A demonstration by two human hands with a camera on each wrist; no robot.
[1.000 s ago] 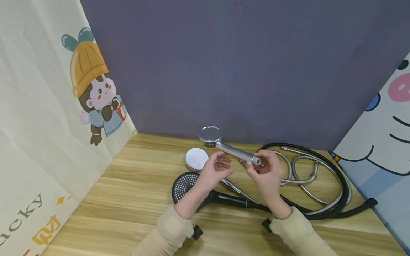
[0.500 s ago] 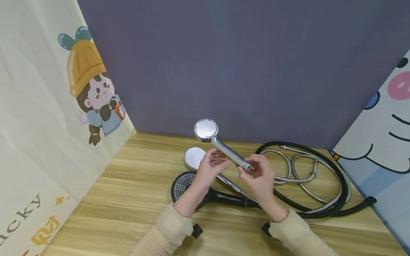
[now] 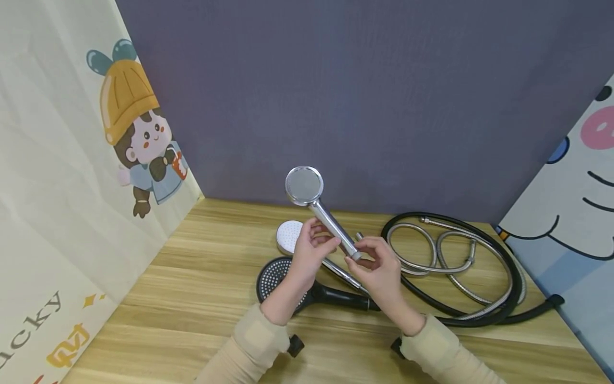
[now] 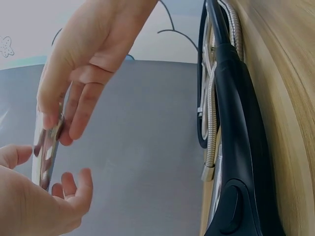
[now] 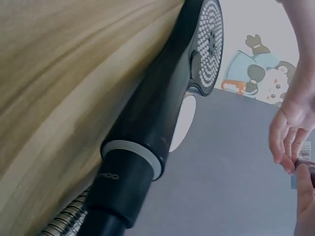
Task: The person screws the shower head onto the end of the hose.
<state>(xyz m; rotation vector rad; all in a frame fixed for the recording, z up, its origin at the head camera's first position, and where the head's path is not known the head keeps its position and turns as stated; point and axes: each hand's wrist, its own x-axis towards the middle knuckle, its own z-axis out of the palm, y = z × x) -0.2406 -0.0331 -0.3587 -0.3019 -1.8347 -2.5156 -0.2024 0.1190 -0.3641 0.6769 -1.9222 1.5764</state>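
A chrome hand shower (image 3: 304,185) is held up above the table, its round head at the upper left and its handle slanting down to the right. My right hand (image 3: 379,266) pinches the lower end of that handle between thumb and fingers. Beside the middle of the handle is my left hand (image 3: 307,256), its fingers loosely curved around it. The left wrist view shows a gap between the left fingertips (image 4: 84,179) and the handle (image 4: 43,152), with the thumb close to its other side.
On the table under my hands lie a black hand shower (image 3: 338,298) and a chrome one with a white spray face (image 3: 289,236). Black and metal hoses (image 3: 515,288) lie coiled to the right. A grey-blue panel (image 3: 345,106) stands behind.
My right hand has moved left and swung the hand shower more upright, its head rising and turning its round face towards me. My left hand has barely shifted.
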